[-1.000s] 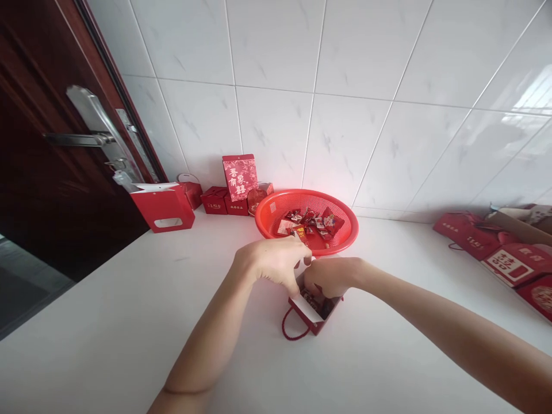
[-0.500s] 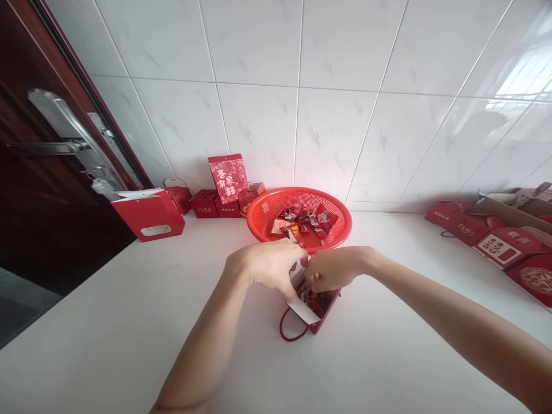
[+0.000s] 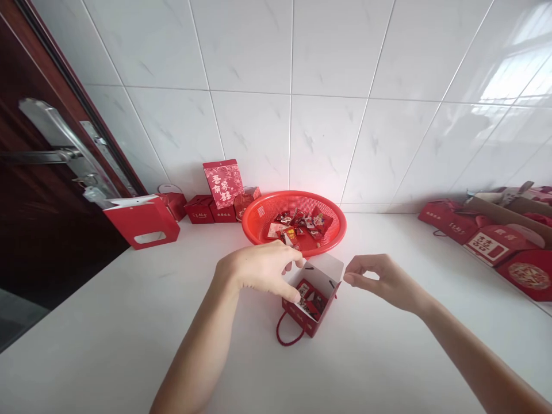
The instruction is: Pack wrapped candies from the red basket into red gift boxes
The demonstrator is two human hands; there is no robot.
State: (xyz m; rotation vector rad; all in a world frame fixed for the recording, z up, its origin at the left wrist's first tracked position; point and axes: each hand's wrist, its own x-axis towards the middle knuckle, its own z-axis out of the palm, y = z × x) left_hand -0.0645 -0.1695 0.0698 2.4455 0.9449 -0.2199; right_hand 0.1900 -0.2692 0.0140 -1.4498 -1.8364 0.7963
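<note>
A small red gift box [image 3: 298, 315] with its lid flaps up stands on the white table. Wrapped candies [image 3: 311, 300] lie inside it, and a dark red cord handle [image 3: 288, 344] loops out at its front left. My left hand [image 3: 263, 267] curves around the box's left side, thumb at the front corner and fingers toward the back. On the other side, my right hand [image 3: 379, 279] has thumb and fingertips pinched at the edge of the right flap. Behind the box sits a red plastic basket [image 3: 252, 230] holding several wrapped candies [image 3: 297, 227].
Left of the basket are a red bag-like box with a cut-out handle [image 3: 144, 224], small red boxes [image 3: 200, 210] and an upright printed red box [image 3: 224, 183]. More red boxes [image 3: 487, 247] line the right edge. A tiled wall [image 3: 323, 149] rises behind; a door [image 3: 43, 190] is at left.
My right hand has come out of the box and moved right to its edge. The front flap no longer stands across the opening, so the candies inside show. My left hand stays at the box.
</note>
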